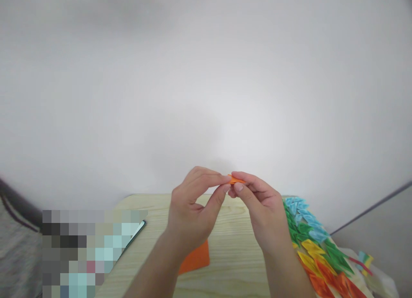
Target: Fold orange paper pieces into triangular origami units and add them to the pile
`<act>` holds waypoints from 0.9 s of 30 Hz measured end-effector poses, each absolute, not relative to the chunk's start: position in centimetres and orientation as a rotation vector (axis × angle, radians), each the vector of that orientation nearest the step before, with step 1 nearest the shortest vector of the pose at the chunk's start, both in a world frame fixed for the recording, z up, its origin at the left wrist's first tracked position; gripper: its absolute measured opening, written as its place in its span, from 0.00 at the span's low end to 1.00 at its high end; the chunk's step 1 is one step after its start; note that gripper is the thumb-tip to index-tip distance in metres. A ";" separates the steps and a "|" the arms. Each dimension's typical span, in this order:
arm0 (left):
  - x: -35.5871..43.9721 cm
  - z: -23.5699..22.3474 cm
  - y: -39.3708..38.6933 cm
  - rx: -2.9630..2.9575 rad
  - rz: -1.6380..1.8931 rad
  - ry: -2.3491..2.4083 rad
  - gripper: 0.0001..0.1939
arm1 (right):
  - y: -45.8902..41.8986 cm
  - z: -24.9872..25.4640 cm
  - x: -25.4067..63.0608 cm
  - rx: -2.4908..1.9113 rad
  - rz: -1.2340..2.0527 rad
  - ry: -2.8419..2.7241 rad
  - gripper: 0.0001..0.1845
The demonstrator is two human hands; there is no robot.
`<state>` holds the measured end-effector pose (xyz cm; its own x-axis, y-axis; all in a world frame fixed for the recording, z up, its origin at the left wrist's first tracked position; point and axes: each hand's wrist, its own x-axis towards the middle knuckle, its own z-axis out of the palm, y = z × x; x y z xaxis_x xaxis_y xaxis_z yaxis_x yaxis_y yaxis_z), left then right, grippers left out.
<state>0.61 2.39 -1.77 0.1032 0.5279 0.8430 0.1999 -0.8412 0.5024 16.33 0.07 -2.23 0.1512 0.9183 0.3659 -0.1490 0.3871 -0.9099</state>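
Observation:
A small folded piece of orange paper [236,180] is pinched between both hands above the table. My left hand [196,203] grips its left end between thumb and fingertips. On the other end, my right hand [262,208] closes its thumb and fingers, covering part of the folds. Beneath my left wrist lies a flat orange sheet of paper [198,258], partly hidden by the forearm.
The light wood table [238,255] stands against a white wall [206,83]. Along its right side lie folded pieces in blue [302,214], green [336,255], yellow [312,248] and orange [328,276]. A dark-edged flat object [135,233] at left is mostly blurred out.

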 end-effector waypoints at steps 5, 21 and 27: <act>0.7 -1.8 2.5 2.074 1.812 0.756 0.13 | 0.0 -2.3 16.5 -0.832 0.954 -1.143 0.12; 1.0 -2.2 2.2 1.978 1.850 0.749 0.14 | 0.4 -2.6 15.7 -0.726 1.098 -1.012 0.11; 0.7 -2.5 2.5 2.069 1.855 0.749 0.16 | 0.8 -2.8 15.3 -0.672 1.162 -0.969 0.12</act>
